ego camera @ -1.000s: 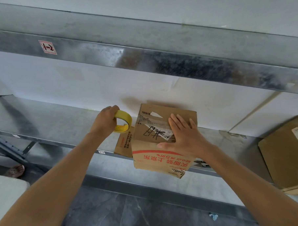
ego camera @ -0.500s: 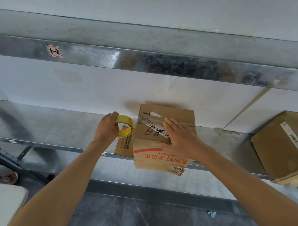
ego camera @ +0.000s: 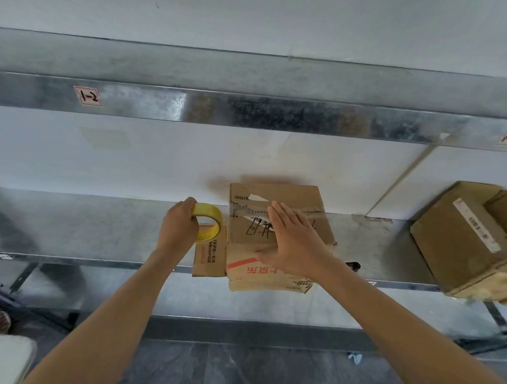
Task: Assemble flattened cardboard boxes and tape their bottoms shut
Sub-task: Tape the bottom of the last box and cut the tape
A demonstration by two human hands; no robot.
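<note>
A brown cardboard box with red print and torn labels stands on the metal shelf, its front hanging over the shelf edge. My right hand lies flat on the box's top with straight fingers, pressing on the closed flaps. My left hand grips a roll of yellow tape just left of the box. One side flap of the box lies flat on the shelf under the roll.
More brown boxes sit on the shelf at the right edge. A small dark object lies on the shelf just right of my right forearm. An upper shelf beam runs overhead. Grey tiled floor lies below.
My right hand has slid slightly across the box top, still flat. The left hand keeps its hold on the tape roll beside the box. The view has shifted a little.
</note>
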